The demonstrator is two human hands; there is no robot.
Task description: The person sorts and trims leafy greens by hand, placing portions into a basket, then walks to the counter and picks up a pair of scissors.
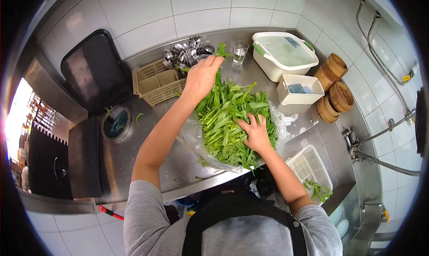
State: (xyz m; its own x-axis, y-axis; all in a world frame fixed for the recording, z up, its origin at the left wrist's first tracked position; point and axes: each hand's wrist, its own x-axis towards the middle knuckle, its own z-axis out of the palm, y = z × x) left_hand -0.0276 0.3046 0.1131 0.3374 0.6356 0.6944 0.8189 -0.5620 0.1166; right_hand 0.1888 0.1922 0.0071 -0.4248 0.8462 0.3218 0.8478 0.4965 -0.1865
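On the steel desk (132,164), a large heap of leafy greens (223,126) lies on a crumpled clear plastic bag (282,122), its stems mostly toward the left and middle of the pile. The left hand (203,76) is above the far edge of the heap, its fingers closed on some of the greens, with leaves poking out past the fingertips. The right hand (255,134) rests in the heap at its right side, fingers partly sunk among the leaves; whether it grips any stems cannot be told.

Just beyond the left hand are a beige divided basket (166,95) and a cluster of metal cutlery (190,54), with a glass (240,54) of clear liquid to their right. Farther right stand a white tub (276,73) with green handles, a small white container (297,99) with something blue inside, and brown round containers (331,71). A white basket (322,164) holding a few green sprigs (318,191) is at the lower right. At the left, a black tray (94,70) leans against the tiled wall (138,6), near a round vessel (128,130) with dark green contents.
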